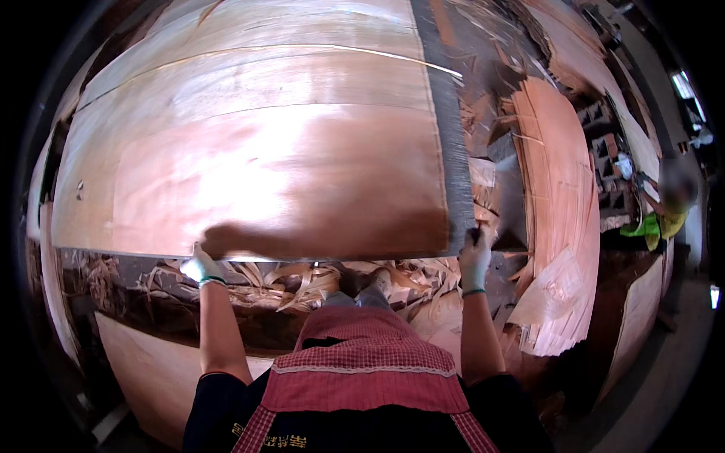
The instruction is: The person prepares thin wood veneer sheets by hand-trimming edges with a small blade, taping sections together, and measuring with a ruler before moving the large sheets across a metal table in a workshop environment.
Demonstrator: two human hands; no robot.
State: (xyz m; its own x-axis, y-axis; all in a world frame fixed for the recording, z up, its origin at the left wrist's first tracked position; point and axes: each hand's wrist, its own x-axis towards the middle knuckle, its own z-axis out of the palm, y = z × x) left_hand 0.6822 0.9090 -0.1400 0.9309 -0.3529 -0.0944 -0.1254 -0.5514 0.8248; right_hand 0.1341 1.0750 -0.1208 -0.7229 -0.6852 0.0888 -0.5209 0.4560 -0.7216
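A broad sheet of thin wood veneer (287,174) lies flat in front of me, with a darker board edge (453,151) showing along its right side. My left hand (201,267), in a white glove with a green cuff, is closed on the near edge of the veneer sheet, its thumb on top. My right hand (474,260), gloved alike, is closed at the near right corner, beside the dark board. Its fingertips look dark, and what they hold cannot be made out. A thin pale strip (302,47) crosses the far part of the sheet.
Curled veneer scraps (294,283) litter the floor between the sheet and my feet. To the right stands a stack of reddish veneer sheets (555,196), a loose piece (550,291) on its near end. Another person (664,208) is at the far right. A panel (151,370) lies lower left.
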